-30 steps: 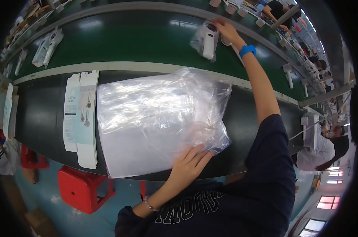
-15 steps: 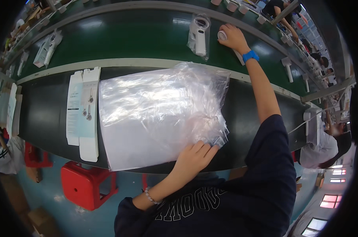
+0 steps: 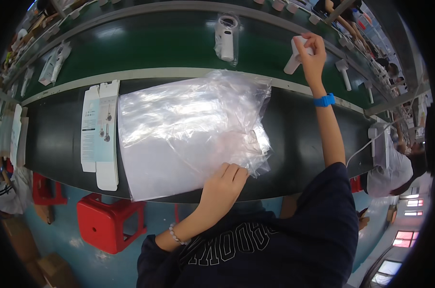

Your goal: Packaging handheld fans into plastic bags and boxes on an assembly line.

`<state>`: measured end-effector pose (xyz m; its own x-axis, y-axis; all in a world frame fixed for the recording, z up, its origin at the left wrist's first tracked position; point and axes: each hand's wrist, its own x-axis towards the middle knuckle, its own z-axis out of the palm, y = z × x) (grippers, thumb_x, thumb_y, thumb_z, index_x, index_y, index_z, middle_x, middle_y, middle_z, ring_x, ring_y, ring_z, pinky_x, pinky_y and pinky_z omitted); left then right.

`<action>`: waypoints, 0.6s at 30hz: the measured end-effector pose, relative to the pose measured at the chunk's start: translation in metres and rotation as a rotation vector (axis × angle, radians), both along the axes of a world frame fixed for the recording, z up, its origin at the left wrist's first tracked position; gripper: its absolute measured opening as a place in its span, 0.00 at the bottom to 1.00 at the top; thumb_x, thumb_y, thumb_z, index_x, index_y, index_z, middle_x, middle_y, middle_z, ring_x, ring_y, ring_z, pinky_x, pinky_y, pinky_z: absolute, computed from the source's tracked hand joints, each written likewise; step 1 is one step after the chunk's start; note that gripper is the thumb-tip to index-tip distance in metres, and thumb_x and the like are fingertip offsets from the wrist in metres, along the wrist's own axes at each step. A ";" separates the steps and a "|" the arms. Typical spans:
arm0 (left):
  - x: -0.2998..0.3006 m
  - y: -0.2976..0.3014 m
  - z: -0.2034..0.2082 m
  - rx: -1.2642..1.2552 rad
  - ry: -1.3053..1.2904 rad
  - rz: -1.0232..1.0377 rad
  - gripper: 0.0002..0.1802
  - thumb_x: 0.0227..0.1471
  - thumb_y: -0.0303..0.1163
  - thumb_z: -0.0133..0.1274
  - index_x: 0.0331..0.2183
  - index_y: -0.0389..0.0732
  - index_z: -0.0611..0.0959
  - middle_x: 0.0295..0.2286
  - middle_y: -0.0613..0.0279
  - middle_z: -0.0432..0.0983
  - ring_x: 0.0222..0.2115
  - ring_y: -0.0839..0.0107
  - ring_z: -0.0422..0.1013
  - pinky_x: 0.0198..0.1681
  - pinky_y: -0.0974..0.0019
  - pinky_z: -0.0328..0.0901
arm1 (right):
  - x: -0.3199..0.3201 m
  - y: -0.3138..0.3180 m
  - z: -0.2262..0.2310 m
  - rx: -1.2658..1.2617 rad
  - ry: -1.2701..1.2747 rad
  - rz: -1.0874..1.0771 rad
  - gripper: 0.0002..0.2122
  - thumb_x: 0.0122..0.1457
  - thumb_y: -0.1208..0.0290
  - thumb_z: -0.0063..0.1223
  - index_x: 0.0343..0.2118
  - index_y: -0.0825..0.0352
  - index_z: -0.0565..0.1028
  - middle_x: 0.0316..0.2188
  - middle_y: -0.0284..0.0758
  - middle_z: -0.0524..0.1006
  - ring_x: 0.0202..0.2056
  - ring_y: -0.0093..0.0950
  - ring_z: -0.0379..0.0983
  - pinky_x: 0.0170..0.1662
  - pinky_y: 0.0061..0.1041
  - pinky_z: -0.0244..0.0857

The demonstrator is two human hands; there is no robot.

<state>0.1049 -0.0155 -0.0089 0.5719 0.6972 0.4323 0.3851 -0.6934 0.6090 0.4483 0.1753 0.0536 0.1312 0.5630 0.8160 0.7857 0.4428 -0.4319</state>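
A stack of clear plastic bags (image 3: 174, 139) lies on the dark work surface, crumpled and shiny along its right side. My left hand (image 3: 223, 187) is at the near right corner of the stack, its fingers curled closed on the bags' edge. Out over the green belt, my right hand (image 3: 313, 56) grips a white handheld fan (image 3: 292, 63) by its head, thumb and fingers around it; the handle points toward me. To its left on the belt is another handheld fan (image 3: 226, 41), wrapped in a clear bag.
Flattened printed cartons (image 3: 100, 134) lie left of the bags. The green belt (image 3: 169, 53) carries another white fan (image 3: 343, 74) at right and a box with a bagged fan (image 3: 56, 62) at left. A red stool (image 3: 104, 223) stands below the table edge. Other people sit at both sides.
My right hand has moved right, turning the fan so its grille no longer shows. The bagged fan has shifted left along the belt. My left hand has slid slightly left along the bags.
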 end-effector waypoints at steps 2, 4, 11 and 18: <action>0.000 0.001 0.006 -0.011 0.037 0.018 0.08 0.45 0.27 0.58 0.29 0.38 0.76 0.24 0.63 0.70 0.27 0.65 0.70 0.27 0.65 0.66 | 0.012 -0.008 0.001 0.009 0.083 0.076 0.16 0.47 0.72 0.65 0.34 0.68 0.67 0.40 0.38 0.70 0.40 0.25 0.69 0.43 0.23 0.66; 0.000 0.001 0.008 -0.031 0.023 -0.001 0.06 0.45 0.24 0.57 0.27 0.39 0.75 0.24 0.62 0.72 0.25 0.64 0.70 0.25 0.65 0.66 | 0.017 -0.016 -0.004 0.009 0.172 0.055 0.19 0.48 0.70 0.65 0.37 0.68 0.66 0.41 0.39 0.69 0.42 0.26 0.69 0.43 0.24 0.66; -0.008 0.001 0.015 -0.151 -0.122 -0.010 0.07 0.43 0.22 0.53 0.28 0.40 0.73 0.27 0.61 0.70 0.25 0.65 0.73 0.24 0.66 0.66 | -0.010 -0.077 0.015 -0.717 0.978 0.064 0.28 0.59 0.52 0.51 0.54 0.70 0.62 0.46 0.42 0.68 0.50 0.40 0.70 0.47 0.30 0.68; -0.002 -0.008 0.001 -0.251 -0.206 0.083 0.11 0.47 0.18 0.51 0.36 0.37 0.78 0.35 0.58 0.72 0.27 0.60 0.73 0.28 0.63 0.67 | 0.010 -0.110 -0.026 -0.780 1.419 0.595 0.25 0.62 0.51 0.44 0.55 0.66 0.63 0.50 0.45 0.67 0.49 0.38 0.70 0.49 0.33 0.69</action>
